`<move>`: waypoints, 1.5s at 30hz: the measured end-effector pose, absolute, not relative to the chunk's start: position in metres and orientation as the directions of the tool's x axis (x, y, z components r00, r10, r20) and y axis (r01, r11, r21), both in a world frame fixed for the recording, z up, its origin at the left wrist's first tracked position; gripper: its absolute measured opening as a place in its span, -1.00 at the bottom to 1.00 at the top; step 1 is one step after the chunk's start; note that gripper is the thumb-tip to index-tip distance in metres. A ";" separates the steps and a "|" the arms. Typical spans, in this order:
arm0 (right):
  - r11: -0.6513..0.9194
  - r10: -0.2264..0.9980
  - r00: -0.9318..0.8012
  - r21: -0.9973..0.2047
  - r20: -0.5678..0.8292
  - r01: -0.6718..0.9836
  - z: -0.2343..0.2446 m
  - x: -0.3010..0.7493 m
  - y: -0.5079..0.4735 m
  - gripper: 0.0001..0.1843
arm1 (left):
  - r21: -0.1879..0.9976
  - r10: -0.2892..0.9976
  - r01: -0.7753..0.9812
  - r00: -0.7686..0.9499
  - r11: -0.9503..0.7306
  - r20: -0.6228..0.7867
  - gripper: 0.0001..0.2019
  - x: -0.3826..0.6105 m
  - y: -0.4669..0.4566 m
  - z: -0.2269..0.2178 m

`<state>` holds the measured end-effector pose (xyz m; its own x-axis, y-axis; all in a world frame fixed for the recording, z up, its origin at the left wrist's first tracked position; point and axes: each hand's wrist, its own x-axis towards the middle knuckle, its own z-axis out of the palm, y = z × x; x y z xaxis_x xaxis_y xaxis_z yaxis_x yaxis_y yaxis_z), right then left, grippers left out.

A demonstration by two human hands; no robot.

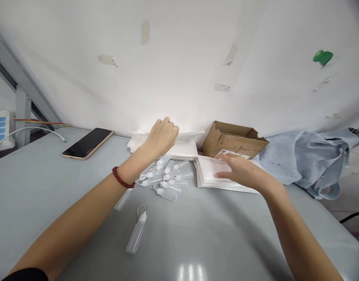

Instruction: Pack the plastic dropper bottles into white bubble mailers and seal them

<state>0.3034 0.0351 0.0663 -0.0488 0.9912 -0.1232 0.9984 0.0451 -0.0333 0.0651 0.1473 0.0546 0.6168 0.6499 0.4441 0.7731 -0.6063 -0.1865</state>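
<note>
My left hand [162,135], with a red bead bracelet on its wrist, hovers curled over a heap of small clear dropper bottles [167,177] and the near edge of a stack of white sheets [183,148]. Its fingers are bent inward; what they hold, if anything, is hidden. My right hand [238,168] lies flat with fingers stretched out on a second stack of white padded bags [210,171]. One dropper bottle [136,233] lies apart, nearer to me, and another [123,199] lies under my left forearm.
An open cardboard box [233,140] stands behind the bags. A phone [87,143] lies face up at the back left beside a white cable [27,130]. A crumpled blue cloth [311,156] covers the right side. A white wall rises just behind the grey table [197,242].
</note>
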 end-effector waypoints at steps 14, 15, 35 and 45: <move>0.222 0.458 -0.542 0.499 0.705 0.837 0.051 0.262 0.042 -0.77 | -0.500 0.128 0.531 0.762 -0.684 0.634 -0.69 0.084 0.085 0.068; 0.225 0.434 -0.554 0.510 0.711 0.830 0.050 0.263 0.042 -0.77 | -0.491 0.137 0.536 0.759 -0.687 0.637 -0.69 0.083 0.082 0.069; 0.509 0.821 -0.504 0.056 0.269 0.859 0.098 0.236 -0.033 -0.67 | 0.107 0.361 0.478 0.478 -0.872 0.801 -0.87 -0.016 0.079 0.058; 0.535 0.753 -0.624 -0.358 -0.209 0.765 0.050 0.223 -0.028 0.05 | -0.077 0.012 0.129 0.577 -0.989 0.817 -0.81 0.006 0.016 -0.001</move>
